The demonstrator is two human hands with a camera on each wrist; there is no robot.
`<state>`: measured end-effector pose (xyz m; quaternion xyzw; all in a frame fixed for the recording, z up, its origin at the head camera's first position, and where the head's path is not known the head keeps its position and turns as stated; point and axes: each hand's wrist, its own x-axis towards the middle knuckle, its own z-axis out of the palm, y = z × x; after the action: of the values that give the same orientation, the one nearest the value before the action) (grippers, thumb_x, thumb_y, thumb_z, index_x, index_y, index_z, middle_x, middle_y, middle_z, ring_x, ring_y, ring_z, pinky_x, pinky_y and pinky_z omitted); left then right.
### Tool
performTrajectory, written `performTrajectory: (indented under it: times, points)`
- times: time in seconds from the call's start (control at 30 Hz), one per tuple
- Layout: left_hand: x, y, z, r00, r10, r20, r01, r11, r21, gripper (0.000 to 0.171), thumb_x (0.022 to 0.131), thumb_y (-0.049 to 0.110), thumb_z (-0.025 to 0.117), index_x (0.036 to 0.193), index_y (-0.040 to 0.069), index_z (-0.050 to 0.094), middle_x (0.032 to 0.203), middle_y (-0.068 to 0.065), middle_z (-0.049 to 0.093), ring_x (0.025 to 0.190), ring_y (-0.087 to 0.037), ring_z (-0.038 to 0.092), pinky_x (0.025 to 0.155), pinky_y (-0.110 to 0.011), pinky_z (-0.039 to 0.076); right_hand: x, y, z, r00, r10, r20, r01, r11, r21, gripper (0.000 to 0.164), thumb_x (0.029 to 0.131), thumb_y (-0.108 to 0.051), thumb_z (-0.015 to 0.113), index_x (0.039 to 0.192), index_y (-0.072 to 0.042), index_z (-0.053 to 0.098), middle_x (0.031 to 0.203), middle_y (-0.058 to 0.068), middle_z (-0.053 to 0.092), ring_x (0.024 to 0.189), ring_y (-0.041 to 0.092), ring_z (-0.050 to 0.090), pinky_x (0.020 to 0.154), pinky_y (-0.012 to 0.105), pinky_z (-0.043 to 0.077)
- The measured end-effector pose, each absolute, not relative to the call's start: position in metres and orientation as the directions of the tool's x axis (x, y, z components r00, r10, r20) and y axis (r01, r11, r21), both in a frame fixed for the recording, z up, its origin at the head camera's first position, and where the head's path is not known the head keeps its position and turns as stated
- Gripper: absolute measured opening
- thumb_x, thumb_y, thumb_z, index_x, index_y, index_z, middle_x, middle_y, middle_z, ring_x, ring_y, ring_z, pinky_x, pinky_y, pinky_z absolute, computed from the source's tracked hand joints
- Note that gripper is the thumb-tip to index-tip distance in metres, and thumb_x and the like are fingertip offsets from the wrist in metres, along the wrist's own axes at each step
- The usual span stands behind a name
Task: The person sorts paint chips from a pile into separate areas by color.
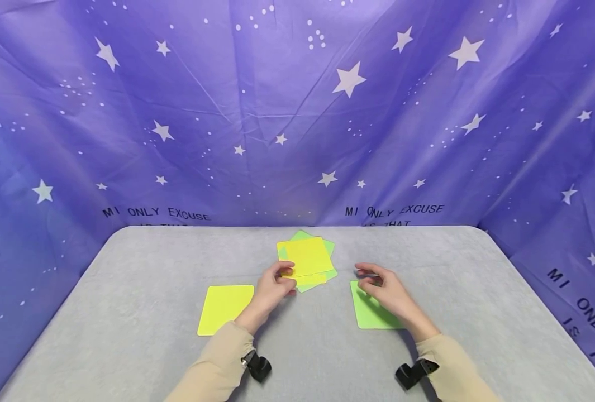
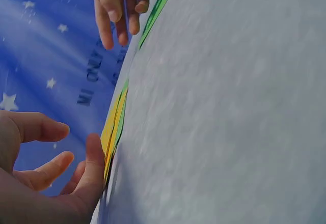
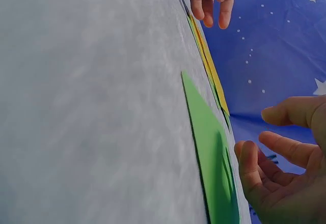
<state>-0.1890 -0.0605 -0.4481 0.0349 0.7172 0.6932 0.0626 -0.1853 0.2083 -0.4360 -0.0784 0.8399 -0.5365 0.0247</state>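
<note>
In the head view, my left hand (image 1: 274, 285) is at the left edge of a fanned pile of yellow and green square cards, its fingers bent and thumb apart. The yellow card (image 1: 304, 255) lies on top, with corners of a green card (image 1: 301, 288) sticking out beneath. The left wrist view shows one finger (image 2: 93, 158) right at the pile's edge and nothing pinched. My right hand (image 1: 385, 287) hovers over a single green card (image 1: 372, 312), partly covering it; its fingers are loosely bent with nothing between them.
Another yellow card (image 1: 224, 310) lies to the left, partly behind my left wrist. Cards rest on a grey cloth-covered table (image 1: 307, 357). A purple curtain (image 1: 277, 100) with white stars hangs behind the far edge. Each wrist carries a black camera (image 1: 259, 368).
</note>
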Motion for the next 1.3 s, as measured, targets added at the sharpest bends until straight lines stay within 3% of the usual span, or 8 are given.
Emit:
performTrajectory:
  times: [0.13,0.33,0.47,0.63,1.07,1.3]
  points:
    - [-0.197,-0.069,-0.448,-0.992,0.113,-0.049,-0.047,0.017,0.999,0.049,0.083,-0.007,0.055,0.130,-0.013,0.046,0.122,-0.028,0.047,0.090,-0.024,0.059,0.081,-0.042,0.055,-0.195,0.197,-0.436,-0.985,-0.170,0.023,-0.092,0.408,-0.908,0.044,0.090,-0.002,0.063,0.132,0.007,0.052,0.124,0.025,0.057,0.107,0.032,0.058,0.075,0.024,0.050]
    - [-0.207,-0.075,-0.444,-0.997,0.063,-0.051,-0.053,-0.034,0.998,0.047,0.087,-0.005,0.055,0.132,-0.013,0.044,0.125,-0.031,0.046,0.103,-0.036,0.057,0.085,-0.041,0.053,-0.210,0.182,-0.440,-0.979,-0.202,0.000,-0.079,0.384,-0.920,0.047,0.091,-0.002,0.061,0.135,0.005,0.050,0.131,0.024,0.053,0.115,0.035,0.054,0.089,0.035,0.049]
    - [-0.212,-0.076,-0.446,-0.997,0.054,-0.061,-0.063,-0.045,0.997,0.047,0.087,-0.005,0.056,0.132,-0.012,0.044,0.126,-0.031,0.047,0.102,-0.034,0.058,0.087,-0.040,0.052,-0.218,0.175,-0.440,-0.974,-0.225,-0.017,-0.066,0.359,-0.931,0.050,0.090,-0.002,0.060,0.138,0.003,0.047,0.134,0.025,0.050,0.119,0.037,0.052,0.093,0.040,0.048]
    - [-0.214,-0.077,-0.447,-0.992,0.096,-0.087,-0.094,-0.073,0.993,0.052,0.087,-0.004,0.056,0.136,-0.010,0.041,0.131,-0.032,0.043,0.108,-0.040,0.056,0.090,-0.040,0.051,-0.225,0.168,-0.438,-0.966,-0.257,-0.015,-0.074,0.333,-0.940,0.055,0.091,-0.001,0.060,0.142,0.005,0.041,0.136,0.028,0.046,0.121,0.041,0.049,0.097,0.043,0.046]
    - [-0.215,-0.072,-0.446,-0.977,0.158,-0.147,-0.167,-0.122,0.978,0.057,0.088,-0.002,0.057,0.141,-0.005,0.037,0.137,-0.031,0.037,0.116,-0.044,0.051,0.096,-0.042,0.046,-0.225,0.159,-0.437,-0.969,-0.241,-0.056,-0.007,0.255,-0.967,0.060,0.090,0.001,0.060,0.144,0.005,0.036,0.141,0.029,0.039,0.127,0.043,0.042,0.102,0.047,0.040]
    - [-0.216,-0.072,-0.446,-0.973,0.173,-0.154,-0.192,-0.231,0.954,0.054,0.088,-0.005,0.054,0.140,-0.006,0.037,0.135,-0.031,0.037,0.117,-0.039,0.048,0.098,-0.042,0.045,-0.221,0.160,-0.436,-0.974,-0.210,-0.083,0.033,0.229,-0.973,0.063,0.087,0.000,0.062,0.145,0.002,0.037,0.141,0.027,0.041,0.117,0.037,0.050,0.089,0.037,0.048]
